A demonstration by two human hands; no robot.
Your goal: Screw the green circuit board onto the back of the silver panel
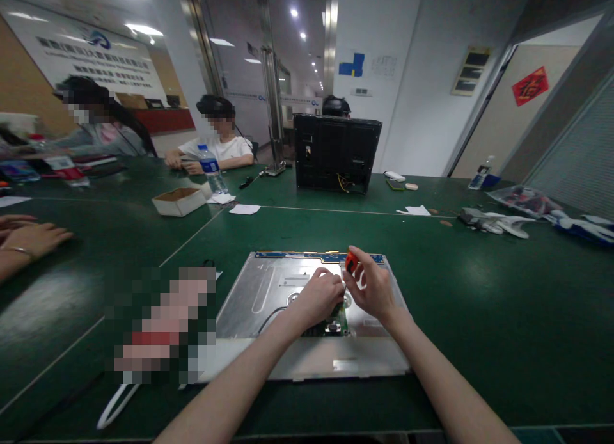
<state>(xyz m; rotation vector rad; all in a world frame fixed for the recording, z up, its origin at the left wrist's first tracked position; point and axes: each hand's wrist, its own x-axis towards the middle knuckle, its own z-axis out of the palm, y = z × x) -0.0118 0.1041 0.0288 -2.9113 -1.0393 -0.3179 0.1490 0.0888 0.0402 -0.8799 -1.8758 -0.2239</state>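
A flat metal display panel lies on the green table in front of me, with a narrow blue circuit strip along its far edge. My right hand grips the orange-and-black handle of a screwdriver, which points down towards the panel's middle. Beside its shaft, my left hand is closed, fingertips together low over a green circuit board. What those fingers pinch is hidden. A dark cable runs over the panel to the left of the board.
A blurred-out pink object lies left of the panel. Farther back are an open box, a water bottle and a black monitor casing. White gloves lie at right. Another person's hands rest at far left; several people sit beyond.
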